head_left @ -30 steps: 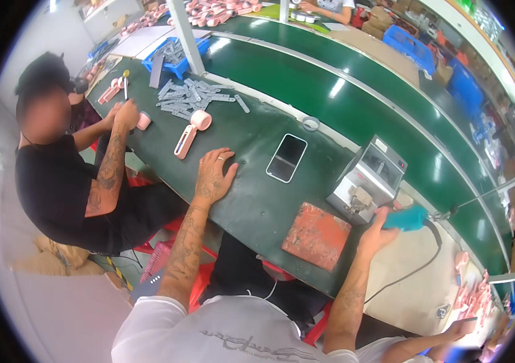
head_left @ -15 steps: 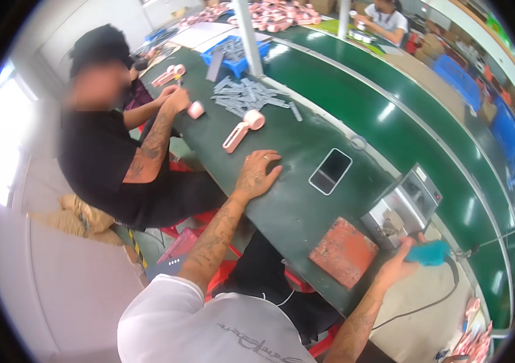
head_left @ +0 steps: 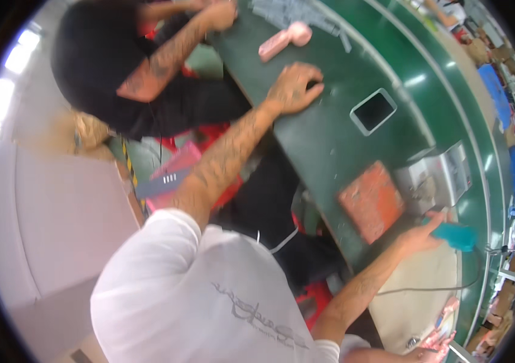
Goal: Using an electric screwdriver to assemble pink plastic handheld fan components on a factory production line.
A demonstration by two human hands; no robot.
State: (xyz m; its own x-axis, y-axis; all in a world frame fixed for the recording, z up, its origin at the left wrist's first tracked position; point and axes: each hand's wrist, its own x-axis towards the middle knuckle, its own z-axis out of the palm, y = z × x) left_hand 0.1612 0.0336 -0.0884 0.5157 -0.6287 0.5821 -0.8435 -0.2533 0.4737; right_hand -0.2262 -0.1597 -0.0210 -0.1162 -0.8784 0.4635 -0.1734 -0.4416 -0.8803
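Note:
My left hand (head_left: 294, 89) rests on the dark green tabletop (head_left: 318, 145), thumb apart from the fingers and nothing visible in it. Just beyond it lies a pink handheld fan-shaped piece (head_left: 286, 40) with a round head. A phone (head_left: 373, 111) with a pale rim is to the right of this hand. At the right, my right hand (head_left: 421, 236) has its fingers round a blurred teal object (head_left: 456, 235), whose exact kind I cannot make out. Beside that hand stand a metal bench device (head_left: 439, 178) and a worn orange-red square slab (head_left: 371, 201).
A co-worker in black (head_left: 106, 66) sits to the left, hands near the table's far end. Grey strips (head_left: 300, 13) are heaped there. A dark cable (head_left: 427, 289) crosses a pale surface at the right. Near pink pieces (head_left: 442, 336), another person's forearm (head_left: 384, 356) shows at the lower edge.
The view has swung, so the table things appear higher and farther right. My left hand stays on the tabletop and my right hand stays at the teal object. Another forearm has come into view.

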